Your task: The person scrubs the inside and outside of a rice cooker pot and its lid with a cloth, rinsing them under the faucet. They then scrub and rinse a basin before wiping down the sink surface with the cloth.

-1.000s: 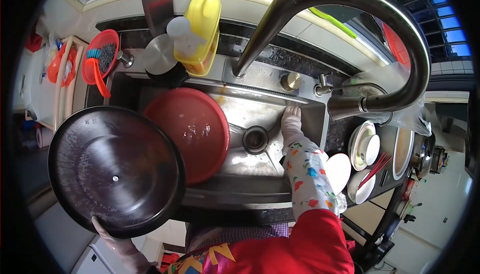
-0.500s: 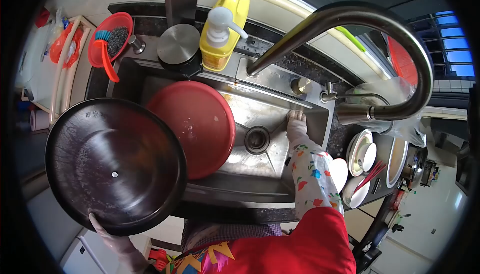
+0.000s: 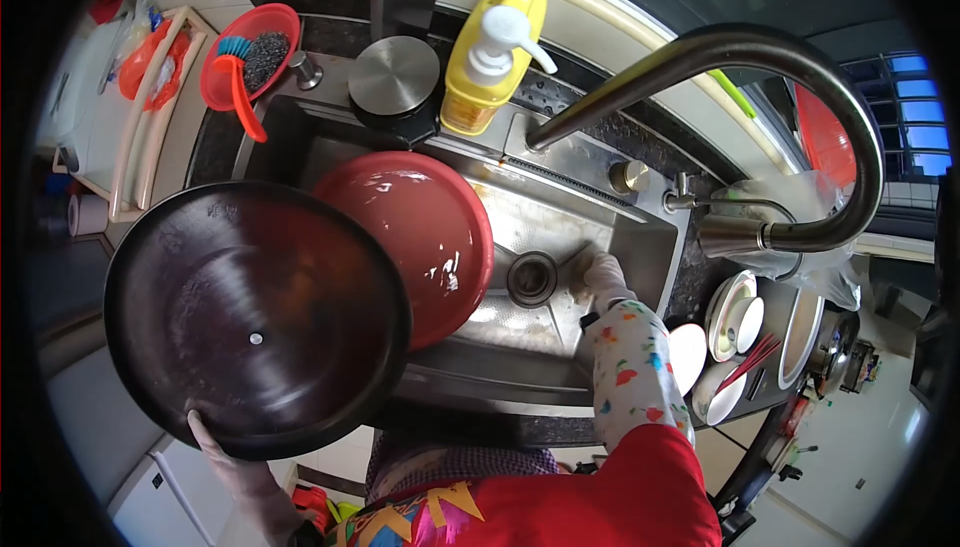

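Note:
A large round dark lid, its inner side up with a small screw at the centre, is gripped at the near rim by my gloved left hand. One finger lies over the edge; the other fingers are hidden beneath. The lid overlaps a red basin with water in it, standing in the left part of the steel sink. My gloved right hand is low in the sink beside the drain, fingers curled and blurred; I cannot tell what is in them. A flower-patterned sleeve cover wraps that forearm.
A tall curved faucet arches over the right side. Behind the sink stand a yellow pump bottle, a round metal-topped container and a red bowl with an orange-handled brush. Bowls and red chopsticks lie at right.
My right hand has moved down in the sink, toward the drain. The lid has come slightly right and covers more of the basin's near side. The camera view has shifted a little.

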The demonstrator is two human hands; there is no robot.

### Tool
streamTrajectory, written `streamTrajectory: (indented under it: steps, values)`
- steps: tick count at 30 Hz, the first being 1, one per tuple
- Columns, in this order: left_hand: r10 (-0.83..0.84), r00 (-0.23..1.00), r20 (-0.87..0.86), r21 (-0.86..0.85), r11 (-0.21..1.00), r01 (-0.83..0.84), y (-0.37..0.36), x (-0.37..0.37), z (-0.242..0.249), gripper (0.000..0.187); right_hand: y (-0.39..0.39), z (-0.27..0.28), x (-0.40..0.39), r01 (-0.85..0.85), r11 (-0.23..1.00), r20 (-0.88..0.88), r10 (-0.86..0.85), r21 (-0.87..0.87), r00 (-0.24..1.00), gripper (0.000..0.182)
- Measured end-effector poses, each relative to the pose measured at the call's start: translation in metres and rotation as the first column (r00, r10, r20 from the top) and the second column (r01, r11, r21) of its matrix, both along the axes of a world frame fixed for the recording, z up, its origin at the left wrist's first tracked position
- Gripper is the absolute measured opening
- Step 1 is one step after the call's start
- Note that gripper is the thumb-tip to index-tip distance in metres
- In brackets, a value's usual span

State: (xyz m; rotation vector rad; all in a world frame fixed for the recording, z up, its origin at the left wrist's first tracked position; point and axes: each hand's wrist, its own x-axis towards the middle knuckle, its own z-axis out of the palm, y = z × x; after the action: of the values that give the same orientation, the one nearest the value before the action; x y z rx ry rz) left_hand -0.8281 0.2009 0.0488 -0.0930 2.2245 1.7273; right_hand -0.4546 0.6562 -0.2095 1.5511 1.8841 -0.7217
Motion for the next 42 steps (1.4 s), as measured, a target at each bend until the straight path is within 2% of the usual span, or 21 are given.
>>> streamTrajectory:
  steps: [1,4,6,9,12,13,15,16,19,22,26,27,28,30,32,33,34,36,37,39,42]
  values:
    - [0.0,1.0,0.016,0.04,0.999,-0.001,-0.001,-0.001,-0.001,0.053,-0.005,0.004,-0.002,0.471,0.828,-0.278,-0.55,-0.304,0.788,0.027]
    - [-0.023,1.0,-0.003,0.042,0.999,0.023,-0.009,-0.006,-0.006,0.052,-0.007,0.007,-0.04,0.253,0.819,-0.584,-0.552,-0.515,0.596,0.029]
    - [-0.017,1.0,-0.018,0.04,0.999,0.018,-0.016,-0.01,-0.01,0.052,-0.016,0.063,-0.085,0.029,0.865,-0.655,-0.401,-0.501,0.64,0.026]
    - [-0.072,0.99,-0.12,-0.046,0.997,0.067,-0.019,-0.008,-0.011,0.051,-0.049,0.127,-0.151,-0.28,0.95,-0.785,0.065,-0.141,0.616,0.028]
    - [-0.283,0.914,-0.291,-0.382,0.91,0.16,-0.023,-0.01,-0.015,0.049,-0.092,0.084,-0.195,-0.549,0.807,-0.536,0.568,0.216,0.624,0.026]
    - [-0.198,0.933,-0.3,-0.292,0.95,0.108,-0.022,-0.011,-0.017,0.048,-0.115,0.044,-0.207,-0.514,0.788,-0.453,0.615,0.338,0.645,0.029]
    - [-0.069,0.958,-0.28,-0.154,0.988,0.026,-0.012,-0.008,-0.019,0.049,-0.151,-0.035,-0.213,-0.453,0.715,-0.377,0.679,0.533,0.63,0.034]
    - [0.108,0.992,-0.068,0.098,0.99,-0.101,0.005,-0.007,-0.007,0.05,-0.161,-0.055,-0.214,-0.416,0.678,-0.392,0.71,0.606,0.585,0.034]
    - [0.19,0.977,0.102,0.206,0.956,-0.207,0.017,-0.007,0.001,0.051,-0.142,-0.009,-0.241,-0.621,0.754,-0.225,0.657,0.215,0.719,0.033]
    - [0.192,0.981,0.019,0.096,0.977,-0.193,0.01,-0.008,-0.001,0.044,-0.115,-0.003,-0.229,-0.474,0.85,-0.728,0.172,-0.23,0.663,0.022]
    - [0.056,0.995,-0.086,0.117,0.992,-0.046,-0.013,-0.011,-0.023,0.051,-0.053,0.074,-0.161,-0.494,0.869,-0.803,0.306,0.016,0.512,0.025]
    - [0.046,0.994,-0.097,0.072,0.997,-0.039,-0.015,-0.01,-0.025,0.05,-0.038,0.112,-0.141,-0.5,0.855,-0.676,0.45,0.137,0.584,0.028]
    - [0.035,0.994,-0.108,0.027,0.999,-0.033,-0.018,-0.01,-0.027,0.05,-0.018,0.124,-0.121,-0.502,0.864,-0.543,0.404,-0.037,0.736,0.028]
    - [0.101,0.995,-0.012,0.144,0.985,-0.099,-0.013,-0.009,-0.025,0.048,0.01,0.152,-0.069,-0.528,0.849,-0.511,0.468,0.033,0.721,0.021]
    - [0.187,0.975,0.118,0.283,0.935,-0.213,-0.003,-0.005,-0.018,0.048,0.057,0.076,0.025,-0.446,0.895,-0.21,0.43,-0.034,0.878,0.018]
    - [0.192,0.974,0.118,0.278,0.936,-0.218,-0.004,-0.003,-0.019,0.048,0.047,0.141,-0.009,-0.453,0.891,0.129,0.454,-0.037,0.882,0.019]
    - [0.179,0.982,0.053,0.21,0.96,-0.186,-0.006,-0.001,-0.021,0.046,0.057,0.12,0.023,-0.812,0.579,0.204,0.788,0.078,0.581,0.016]
    - [0.165,0.986,-0.013,0.132,0.978,-0.162,-0.011,0.002,-0.023,0.045,0.044,0.088,0.064,-0.75,-0.034,0.354,0.895,0.66,0.271,0.015]
    - [0.102,0.991,-0.081,0.07,0.993,-0.097,-0.015,0.003,-0.024,0.044,0.029,0.074,0.069,-0.751,-0.03,0.348,0.898,0.659,0.269,0.015]
    - [0.028,0.99,-0.135,0.006,1.0,-0.027,-0.013,0.006,-0.022,0.044,-0.012,0.04,0.079,-0.906,0.375,0.3,0.857,0.197,0.42,0.017]
    - [0.217,0.974,0.064,0.17,0.959,-0.224,-0.005,0.012,-0.016,0.044,-0.094,0.003,0.11,-0.898,0.439,0.142,0.891,-0.038,0.43,0.018]
